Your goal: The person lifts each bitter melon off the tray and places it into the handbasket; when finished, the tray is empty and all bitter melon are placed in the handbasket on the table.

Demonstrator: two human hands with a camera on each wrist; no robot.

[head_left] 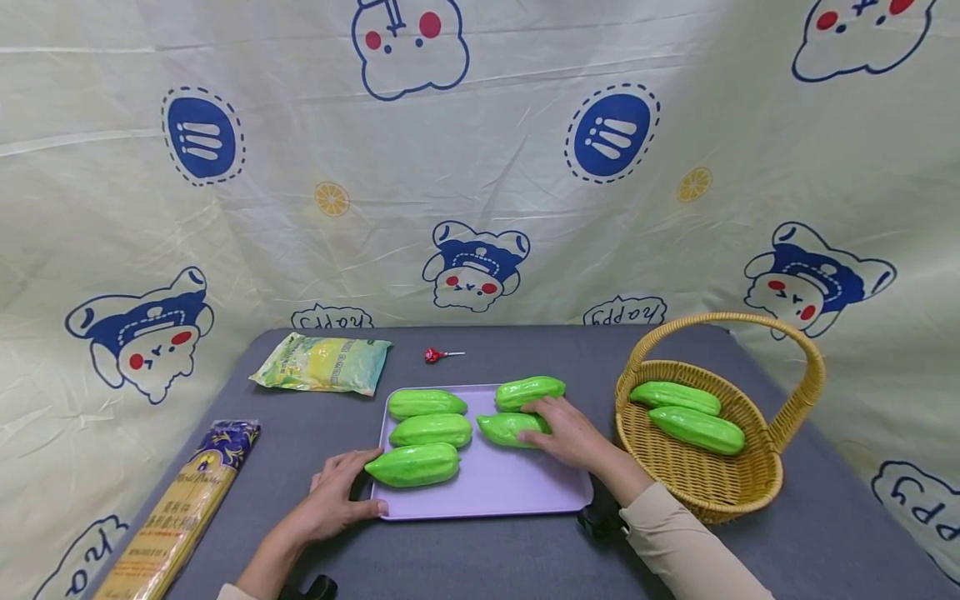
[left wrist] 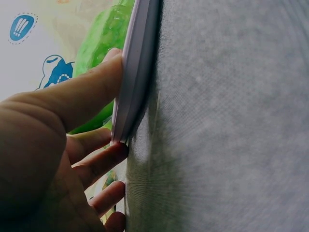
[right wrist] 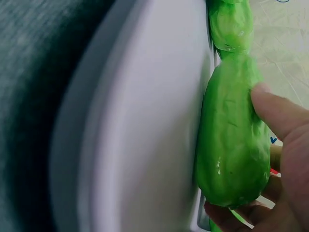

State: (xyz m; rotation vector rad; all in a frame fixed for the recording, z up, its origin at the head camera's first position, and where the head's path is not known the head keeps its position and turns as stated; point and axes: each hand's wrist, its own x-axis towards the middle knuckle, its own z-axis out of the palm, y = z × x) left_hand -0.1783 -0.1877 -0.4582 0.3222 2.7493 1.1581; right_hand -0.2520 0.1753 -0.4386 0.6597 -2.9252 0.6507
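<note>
On a lilac tray (head_left: pixel 517 492) lie three bright green ridged gourds (head_left: pixel 429 431) in a column at the left and two at the right. My right hand (head_left: pixel 566 429) grips the nearer right gourd (head_left: pixel 502 429), thumb on one side and fingers round its end, as the right wrist view shows with this gourd (right wrist: pixel 234 140). Just behind it lies the other right gourd (head_left: pixel 531 390). My left hand (head_left: pixel 337 496) holds the tray's left edge near the front corner. In the left wrist view its thumb (left wrist: pixel 91 87) lies at the tray rim (left wrist: pixel 133 72), fingers along the outer side.
At the right stands a wicker basket (head_left: pixel 697 492) with a tall handle, holding two green gourds (head_left: pixel 693 429). A green-yellow packet (head_left: pixel 322 363) lies back left, a red lollipop (head_left: pixel 435 355) behind the tray. A long noodle-like package (head_left: pixel 183 508) lies front left.
</note>
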